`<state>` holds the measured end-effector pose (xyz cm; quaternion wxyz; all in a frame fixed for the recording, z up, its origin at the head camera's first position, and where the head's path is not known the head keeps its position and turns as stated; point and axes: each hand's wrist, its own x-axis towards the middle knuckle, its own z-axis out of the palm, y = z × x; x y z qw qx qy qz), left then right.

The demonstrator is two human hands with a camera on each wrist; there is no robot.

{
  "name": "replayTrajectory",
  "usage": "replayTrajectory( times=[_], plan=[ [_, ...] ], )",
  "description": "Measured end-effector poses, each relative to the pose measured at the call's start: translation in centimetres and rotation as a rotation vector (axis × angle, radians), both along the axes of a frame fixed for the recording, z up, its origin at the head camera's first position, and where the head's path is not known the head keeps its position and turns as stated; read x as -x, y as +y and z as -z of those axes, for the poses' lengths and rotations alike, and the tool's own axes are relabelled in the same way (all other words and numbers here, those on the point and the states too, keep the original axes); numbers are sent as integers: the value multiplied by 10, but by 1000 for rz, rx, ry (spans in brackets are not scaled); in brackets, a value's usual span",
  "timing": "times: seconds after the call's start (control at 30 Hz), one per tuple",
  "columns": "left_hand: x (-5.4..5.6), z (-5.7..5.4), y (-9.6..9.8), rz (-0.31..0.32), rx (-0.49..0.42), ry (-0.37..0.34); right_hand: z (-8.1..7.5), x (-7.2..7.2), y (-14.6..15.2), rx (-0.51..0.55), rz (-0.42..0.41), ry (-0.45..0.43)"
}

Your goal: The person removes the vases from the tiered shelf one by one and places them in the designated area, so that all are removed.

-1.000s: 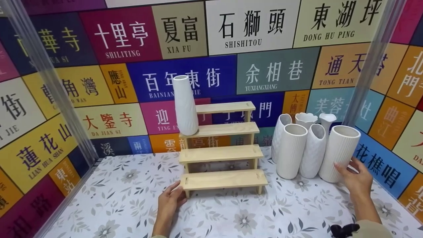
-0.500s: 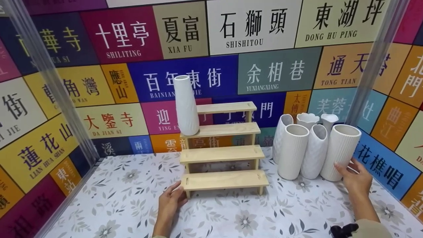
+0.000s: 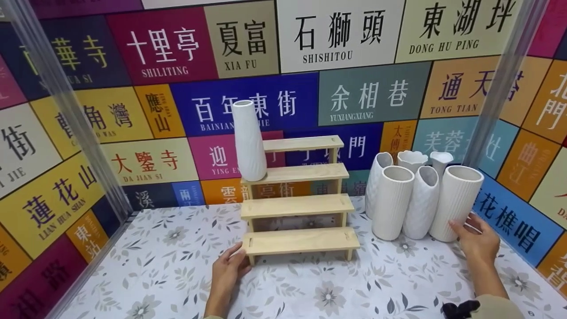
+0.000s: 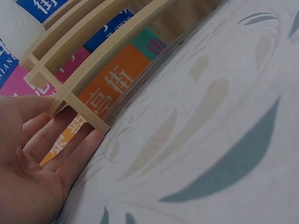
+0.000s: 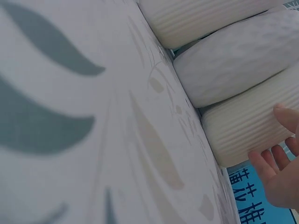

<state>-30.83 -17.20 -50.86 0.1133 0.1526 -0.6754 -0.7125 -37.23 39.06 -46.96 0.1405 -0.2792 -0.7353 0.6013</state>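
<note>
At the left front corner of a stepped wooden stand [image 3: 301, 239], my left hand [image 3: 228, 270] holds the lowest shelf's end. The left wrist view shows its thumb at the shelf edge and fingers by the leg. My right hand [image 3: 480, 237] grips the lower right side of a cream ribbed vase [image 3: 456, 204], thumb in front, fingertips partly hidden behind. That vase stands upright beside a white slant-mouthed vase [image 3: 421, 208]. Another ribbed vase [image 3: 392, 208] is left of it. A tall white vase [image 3: 250, 146] stands on the stand's left, at the third step.
Behind the front row stand a textured white vase [image 3: 376, 186], a scalloped-rim vase [image 3: 412, 158] and a flared-rim vase [image 3: 442, 159]. A floral cloth [image 3: 177, 266] covers the table. Lettered panels [image 3: 243, 106] close off the back and sides, with clear corner posts [image 3: 500, 84].
The right hand has nudged the ribbed vase slightly back and left, closer to the slant-mouthed vase. My left hand has stayed at the stand's corner.
</note>
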Motion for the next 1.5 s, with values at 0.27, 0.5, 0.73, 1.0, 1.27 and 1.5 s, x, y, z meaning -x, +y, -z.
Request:
replayTrajectory(
  times=[0.27,0.5,0.73,1.0,1.27,1.5],
  plan=[
    [-3,2,0,3,13,8,0,-2,0,-16,-13,-36],
    [-4,2,1,9,8,29,-14,-9,-3,59,13,-19],
    [-4,3,-1,29,27,30,-55,-21,-13,236,91,171],
    [-3,2,-3,29,25,13,-110,-44,-50,369,33,399],
    [-4,-2,-3,27,19,18,-124,-47,-100,317,-218,594],
    [-4,-1,-2,39,12,51,-117,-49,-135,167,-442,630]
  ],
)
